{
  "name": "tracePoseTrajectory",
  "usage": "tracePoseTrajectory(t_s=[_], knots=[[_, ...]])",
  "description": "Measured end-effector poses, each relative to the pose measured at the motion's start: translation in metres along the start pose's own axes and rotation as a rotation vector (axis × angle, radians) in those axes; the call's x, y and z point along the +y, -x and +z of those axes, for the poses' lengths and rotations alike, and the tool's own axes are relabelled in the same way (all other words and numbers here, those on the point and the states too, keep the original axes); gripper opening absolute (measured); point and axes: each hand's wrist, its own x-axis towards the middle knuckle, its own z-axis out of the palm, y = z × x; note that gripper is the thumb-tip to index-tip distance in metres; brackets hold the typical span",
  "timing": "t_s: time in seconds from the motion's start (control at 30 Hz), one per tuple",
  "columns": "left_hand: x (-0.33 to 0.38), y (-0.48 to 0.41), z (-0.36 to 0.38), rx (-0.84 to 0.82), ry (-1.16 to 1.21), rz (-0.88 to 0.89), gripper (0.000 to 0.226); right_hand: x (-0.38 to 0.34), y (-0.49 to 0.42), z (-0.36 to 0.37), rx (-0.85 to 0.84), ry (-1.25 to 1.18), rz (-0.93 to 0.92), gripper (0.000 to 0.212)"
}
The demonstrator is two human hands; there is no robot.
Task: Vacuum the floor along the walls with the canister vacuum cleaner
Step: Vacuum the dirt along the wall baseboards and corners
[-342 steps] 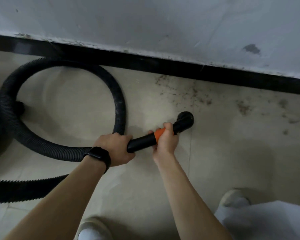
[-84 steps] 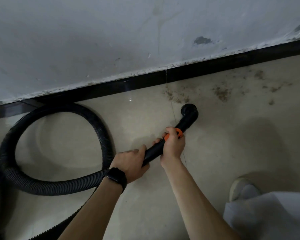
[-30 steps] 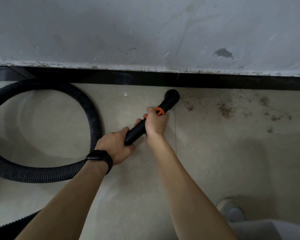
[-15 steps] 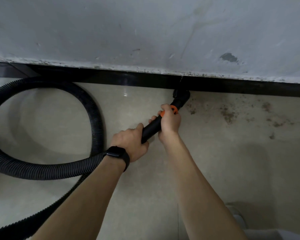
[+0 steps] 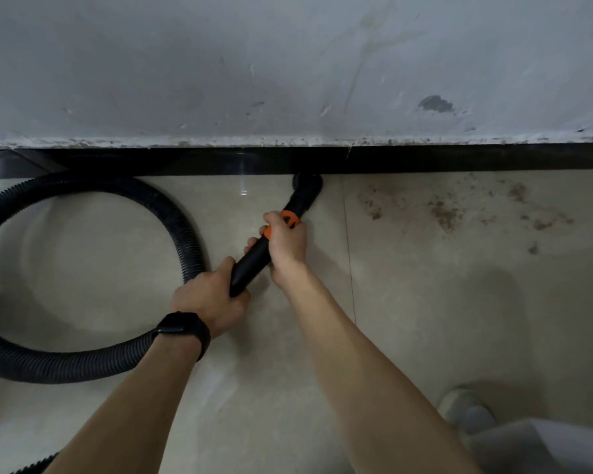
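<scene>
Nozzle (image 5: 307, 188) of the vacuum, a round black plastic mouth, is sitting on the floor (image 5: 425, 319) tight against the foot of the glossy black baseboard (image 5: 459, 159). Behind it a smooth, rigid black tube (image 5: 250, 265) is slanting back toward the person, with an orange ring (image 5: 290, 218) circling it near the nozzle. The right hand (image 5: 286, 248) is wrapping its fingers round the tube at that ring. The left hand (image 5: 209, 299) is gripping the tube's lower end, where the ribbed black hose (image 5: 83, 362) is taking over. The hose is curling off to the left in a wide loop on the floor, its top lying close to the baseboard. A black watch (image 5: 182, 328) is sitting on the left wrist. The floor is showing pale, polished beige tiles, a thin grout line running just right of the nozzle. Brown crumbly dirt (image 5: 442, 213) is lying scattered to the right. The wall (image 5: 288, 63) is showing rough grey plaster with a chipped lower edge. A pale shoe (image 5: 466, 408) is showing at the lower right.
</scene>
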Motion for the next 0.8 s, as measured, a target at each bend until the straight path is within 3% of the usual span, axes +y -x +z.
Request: tracePoseTrajectory(t_s=[0.13, 0.33, 0.47, 0.8], knots=[[-0.011, 0.011, -0.002, -0.051, 0.022, 0.042, 0.026, 0.011, 0.014, -0.004, 0.076, -0.005, 0.012, 0.031], [-0.002, 0.032, 0.006, -0.143, -0.140, 0.236, 0.032, 0.030, 0.047, -0.049, 0.206, -0.210, -0.032, 0.028], [0.019, 0.043, 0.012, -0.171, -0.217, 0.338, 0.031, 0.031, 0.058, -0.077, 0.262, -0.275, -0.065, 0.011], [0.057, 0.036, 0.019, -0.174, -0.315, 0.358, 0.029, 0.007, 0.044, -0.105, 0.205, -0.305, -0.063, 0.030]])
